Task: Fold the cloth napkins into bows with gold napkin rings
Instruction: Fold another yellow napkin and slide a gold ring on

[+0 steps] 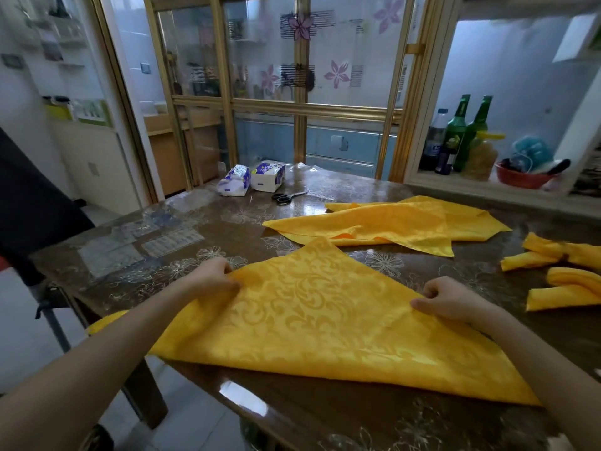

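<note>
Yellow damask cloth, the napkin (318,320) now being worked, lies at the centre of a glossy brown table (162,242), with one pointed corner aimed at 12 o'clock and its near-left corner spilling over the table edge at 8 o'clock. The left hand (214,278) pinches the cloth's edge at 10 o'clock with curled fingers; the right hand (448,297) pinches the opposite edge at 3 o'clock in the same way. This napkin looks barely begun: it is spread or loosely doubled, not yet pleated or gathered. At 1 o'clock a second napkin (390,222) lies loose and unfolded. At the far 3 o'clock edge sit two narrow folded yellow bundles (572,288), seemingly further along; whether a ring cinches either cannot be told, and no gold ring is plainly visible. Most of the work appears to remain. Scissors (287,196) and tissue packs (250,180) rest well apart at 12 o'clock, leaving bare tabletop between 9 and 11 o'clock for sliding the cloth away from the drop.
</note>
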`<state>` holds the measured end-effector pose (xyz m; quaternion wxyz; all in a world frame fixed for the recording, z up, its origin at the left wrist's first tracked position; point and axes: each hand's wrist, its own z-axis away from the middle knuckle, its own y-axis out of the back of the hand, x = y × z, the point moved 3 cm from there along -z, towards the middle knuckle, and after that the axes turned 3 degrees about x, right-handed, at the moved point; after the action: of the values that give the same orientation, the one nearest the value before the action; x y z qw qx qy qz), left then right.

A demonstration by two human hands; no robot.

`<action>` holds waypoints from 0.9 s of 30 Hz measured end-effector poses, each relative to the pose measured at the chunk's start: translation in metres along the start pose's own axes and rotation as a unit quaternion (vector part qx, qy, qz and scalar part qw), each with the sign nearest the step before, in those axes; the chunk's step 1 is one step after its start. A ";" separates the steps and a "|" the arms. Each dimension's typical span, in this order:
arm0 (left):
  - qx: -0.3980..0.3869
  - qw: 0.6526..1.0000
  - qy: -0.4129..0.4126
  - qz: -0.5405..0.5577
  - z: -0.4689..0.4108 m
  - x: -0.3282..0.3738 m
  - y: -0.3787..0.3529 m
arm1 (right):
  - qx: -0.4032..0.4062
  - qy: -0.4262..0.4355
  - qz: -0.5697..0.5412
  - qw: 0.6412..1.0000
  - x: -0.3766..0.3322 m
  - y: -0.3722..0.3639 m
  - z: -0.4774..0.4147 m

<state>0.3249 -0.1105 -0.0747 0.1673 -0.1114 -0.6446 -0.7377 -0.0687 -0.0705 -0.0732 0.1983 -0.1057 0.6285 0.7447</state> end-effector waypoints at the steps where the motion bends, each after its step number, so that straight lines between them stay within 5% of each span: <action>1: 0.011 1.000 -0.006 0.021 0.000 0.003 -0.001 | 0.013 -0.009 0.017 1.000 0.004 0.004 0.002; 9: 0.043 0.995 -0.001 0.091 -0.011 -0.007 -0.010 | 0.046 -0.025 -0.001 0.999 0.029 0.001 0.003; 15: 0.133 0.990 0.020 0.041 -0.011 -0.006 -0.020 | 0.112 -0.044 0.039 0.992 0.026 -0.006 0.002; 19: 0.228 0.965 -0.065 -0.109 0.021 0.026 -0.030 | 0.222 0.049 0.231 0.946 -0.013 -0.012 0.028; 23: 0.110 0.974 -0.191 -0.054 0.083 0.074 -0.061 | 0.104 0.212 0.035 0.971 -0.077 -0.048 0.070; 27: 0.003 0.967 -0.208 -0.149 0.110 0.069 -0.089 | 0.010 0.307 0.119 0.944 -0.097 -0.096 0.079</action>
<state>0.2212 0.0014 -0.1138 -0.0821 -0.1641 -0.6763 -0.7134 0.0668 0.0032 -0.1047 -0.0927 -0.2516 0.6746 0.6877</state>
